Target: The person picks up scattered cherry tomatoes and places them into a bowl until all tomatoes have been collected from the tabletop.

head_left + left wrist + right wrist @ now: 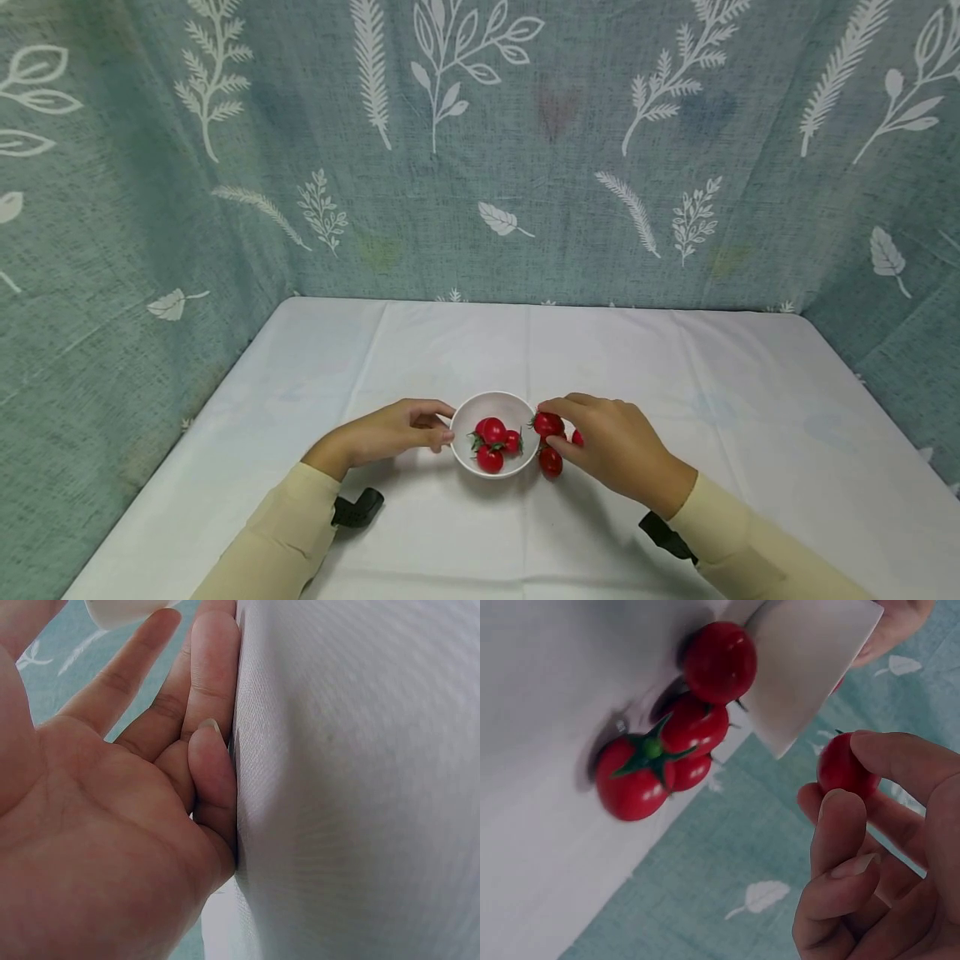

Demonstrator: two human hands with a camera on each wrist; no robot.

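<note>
A person's right hand [611,446], grip pinched on a red tomato [548,424], left hand [386,433], grip apart, touching a white bowl [491,404] of tomatoes, loose tomatoes [551,462] on the tabletop [450,542]

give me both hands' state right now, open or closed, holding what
Left hand: open, touching the side of the white bowl.
Right hand: closed, pinching one cherry tomato near the bowl's rim.

An upright white bowl [464,423] contains red tomatoes [493,431], loose tomatoes [632,780] beside it, a held tomato [844,769] near its rim.
</note>
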